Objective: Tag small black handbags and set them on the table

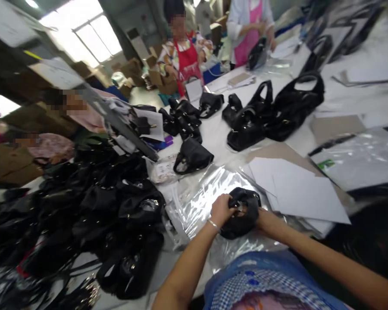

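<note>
Left hand [221, 210] is holding a soft black leather-look handbag [237, 227] over clear plastic sheets [202, 202], near side of white worktop [211, 129]; right hand [264, 218] hiding its grip, can't tell; seemingly adjusting, next needing steady support.

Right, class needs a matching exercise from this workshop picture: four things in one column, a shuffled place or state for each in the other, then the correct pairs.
1. Left hand
2. Black bag touching that hand
3. Nearest white sheets
4. Red apron

A. lying to the right of the held bag
B. worn by a person in the background
C. held, with clear plastic lying beside it
D. pale band at its wrist

Pairs: 1-D, 2-C, 3-A, 4-B
</note>
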A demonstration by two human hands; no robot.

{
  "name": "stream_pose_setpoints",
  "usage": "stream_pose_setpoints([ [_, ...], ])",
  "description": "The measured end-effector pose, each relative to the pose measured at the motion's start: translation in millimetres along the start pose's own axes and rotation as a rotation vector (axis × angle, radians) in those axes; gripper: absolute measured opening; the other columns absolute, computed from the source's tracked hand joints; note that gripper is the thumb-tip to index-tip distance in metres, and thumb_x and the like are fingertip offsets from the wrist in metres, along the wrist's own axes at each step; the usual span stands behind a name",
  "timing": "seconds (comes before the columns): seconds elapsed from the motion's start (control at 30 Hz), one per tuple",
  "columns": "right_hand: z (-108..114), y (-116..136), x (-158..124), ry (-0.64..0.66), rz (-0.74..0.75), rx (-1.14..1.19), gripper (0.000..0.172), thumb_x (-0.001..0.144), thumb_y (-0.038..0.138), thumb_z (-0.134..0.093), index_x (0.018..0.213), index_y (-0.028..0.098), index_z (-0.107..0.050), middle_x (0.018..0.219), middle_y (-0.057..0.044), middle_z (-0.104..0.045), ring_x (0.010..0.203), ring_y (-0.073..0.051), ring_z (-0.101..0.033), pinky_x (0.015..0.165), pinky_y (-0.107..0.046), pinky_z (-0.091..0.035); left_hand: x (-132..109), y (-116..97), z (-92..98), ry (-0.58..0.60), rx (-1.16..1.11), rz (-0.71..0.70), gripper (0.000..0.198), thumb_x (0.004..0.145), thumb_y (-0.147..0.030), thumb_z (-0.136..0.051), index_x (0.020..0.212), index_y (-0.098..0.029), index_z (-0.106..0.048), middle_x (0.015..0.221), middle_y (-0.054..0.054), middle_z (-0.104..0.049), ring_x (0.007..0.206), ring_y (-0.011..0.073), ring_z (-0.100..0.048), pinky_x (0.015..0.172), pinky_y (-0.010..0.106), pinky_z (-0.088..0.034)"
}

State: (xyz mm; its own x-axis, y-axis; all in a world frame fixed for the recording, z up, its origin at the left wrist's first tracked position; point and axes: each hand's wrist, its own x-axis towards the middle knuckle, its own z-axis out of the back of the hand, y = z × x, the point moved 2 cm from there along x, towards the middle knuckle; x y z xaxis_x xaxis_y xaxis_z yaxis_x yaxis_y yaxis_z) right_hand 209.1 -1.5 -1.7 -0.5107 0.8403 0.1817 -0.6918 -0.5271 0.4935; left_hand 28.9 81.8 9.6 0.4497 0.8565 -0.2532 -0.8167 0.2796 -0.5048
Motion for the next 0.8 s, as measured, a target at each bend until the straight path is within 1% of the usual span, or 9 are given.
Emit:
stream_pose_setpoints([
  [0.07,-6,-8,-11,0.014,0.016,-0.057,0.023,0.077,0.019,-0.067,0.098,0.019,-0.072,0.103,-0.012,-0.07,0.097,-0.025,-0.064,0.083,-0.039,-0.053,4,2,3.4,0.001,0.01,-0.022,0.035,0.072,-0.028,-0.07,0.103,-0.021,-0.057,0.103,0.004,-0.062,0.098,0.0213,-0.057,0.083,0.032,-0.045],
  [0.13,-11,-11,-11,-0.058,0.017,-0.105,0.021,0.082,0.019,-0.063,0.102,0.018,-0.07,0.103,-0.011,-0.069,0.099,-0.024,-0.062,0.082,-0.038,-0.052,5,4,5.7,0.005,0.021,-0.03,0.035,0.07,-0.029,-0.072,0.102,-0.022,-0.058,0.1,0.003,-0.063,0.095,0.0206,-0.058,0.081,0.031,-0.046],
  [0.2,-14,-10,-8,-0.132,-0.005,-0.127,0.015,0.086,0.02,-0.059,0.096,0.017,-0.069,0.097,-0.009,-0.069,0.096,-0.022,-0.061,0.08,-0.035,-0.05,4,6,6.6,0.015,0.022,-0.034,0.035,0.071,-0.031,-0.072,0.102,-0.022,-0.059,0.099,0.002,-0.063,0.094,0.0205,-0.059,0.081,0.031,-0.046],
  [0.27,-16,-7,-6,-0.16,-0.035,-0.137,0.012,0.087,0.019,-0.058,0.091,0.017,-0.069,0.092,-0.008,-0.068,0.091,-0.022,-0.06,0.076,-0.034,-0.049,3,8,6.6,0.029,-0.002,-0.05,0.036,0.071,-0.033,-0.072,0.104,-0.022,-0.06,0.102,0.002,-0.065,0.096,0.0209,-0.06,0.083,0.032,-0.047],
  [0.4,-17,-2,-7,-0.141,-0.103,-0.149,0.015,0.088,0.018,-0.054,0.086,0.018,-0.069,0.092,-0.008,-0.068,0.09,-0.022,-0.059,0.072,-0.033,-0.046,1,13,5.5,0.033,-0.084,-0.091,0.042,0.072,-0.034,-0.074,0.111,-0.023,-0.061,0.108,0.003,-0.065,0.101,0.0211,-0.06,0.088,0.033,-0.047],
  [0.47,-18,0,-7,-0.134,-0.129,-0.159,0.018,0.088,0.017,-0.053,0.082,0.018,-0.07,0.091,-0.009,-0.068,0.089,-0.023,-0.059,0.072,-0.034,-0.046,-1,15,5.0,0.021,-0.106,-0.102,0.04,0.073,-0.033,-0.073,0.111,-0.024,-0.062,0.106,0.002,-0.066,0.1,0.0204,-0.06,0.087,0.033,-0.047],
  [0.53,-20,1,-7,-0.149,-0.147,-0.168,0.021,0.088,0.018,-0.051,0.082,0.019,-0.071,0.092,-0.01,-0.068,0.09,-0.023,-0.06,0.073,-0.035,-0.047,-4,17,4.8,0.014,-0.118,-0.109,0.036,0.074,-0.032,-0.073,0.108,-0.025,-0.064,0.103,0.001,-0.066,0.098,0.0199,-0.061,0.085,0.031,-0.047],
  [0.67,-22,6,-3,-0.203,-0.16,-0.139,0.028,0.093,0.022,-0.045,0.107,0.021,-0.069,0.104,-0.009,-0.068,0.1,-0.024,-0.06,0.079,-0.035,-0.051,-8,23,5.9,0.03,-0.15,-0.124,0.031,0.074,-0.033,-0.073,0.103,-0.025,-0.065,0.098,0.0,-0.067,0.092,0.0193,-0.062,0.08,0.03,-0.048],
  [0.8,-22,9,4,-0.192,-0.174,-0.086,0.035,0.096,0.028,-0.04,0.126,0.024,-0.059,0.109,-0.008,-0.068,0.105,-0.023,-0.061,0.084,-0.037,-0.054,-8,29,9.5,0.053,-0.218,-0.137,0.03,0.075,-0.033,-0.071,0.103,-0.025,-0.065,0.098,0.0,-0.068,0.092,0.0191,-0.062,0.079,0.03,-0.048],
])
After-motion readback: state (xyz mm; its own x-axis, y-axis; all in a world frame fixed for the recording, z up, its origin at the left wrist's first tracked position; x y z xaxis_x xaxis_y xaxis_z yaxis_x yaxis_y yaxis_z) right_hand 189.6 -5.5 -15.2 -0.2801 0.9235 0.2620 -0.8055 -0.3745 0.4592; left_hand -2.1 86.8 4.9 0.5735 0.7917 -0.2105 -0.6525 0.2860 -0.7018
